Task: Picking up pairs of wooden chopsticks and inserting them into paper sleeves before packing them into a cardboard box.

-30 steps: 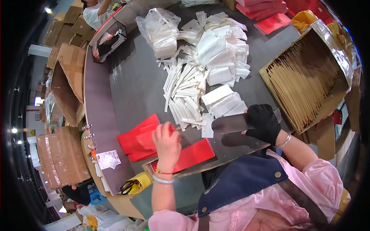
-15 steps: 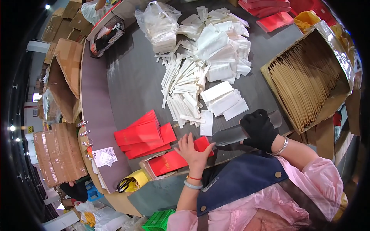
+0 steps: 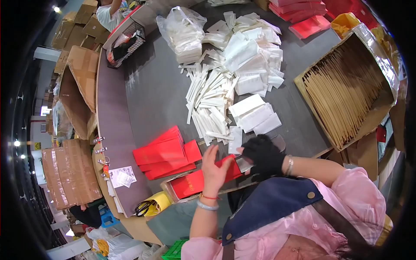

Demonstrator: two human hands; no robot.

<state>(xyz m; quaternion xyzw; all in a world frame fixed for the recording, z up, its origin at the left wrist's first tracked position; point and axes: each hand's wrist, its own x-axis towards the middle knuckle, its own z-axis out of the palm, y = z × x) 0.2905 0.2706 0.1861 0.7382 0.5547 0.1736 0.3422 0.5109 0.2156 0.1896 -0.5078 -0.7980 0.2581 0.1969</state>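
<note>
Black-gloved right hand (image 3: 262, 157) holding one clear tool (image 3: 279, 143).

Got 1 long red packet (image 3: 190, 183), gold marks on face, lying flat along near edge of table (image 3: 149, 97). Also 1 clear plastic piece (image 3: 279, 143), mostly hidden, right of packet.

The red envelopes (image 3: 162, 149) look smooth and papery, the glove (image 3: 263, 157) matt cloth, the bag (image 3: 184, 27) glossy clear plastic.
</note>
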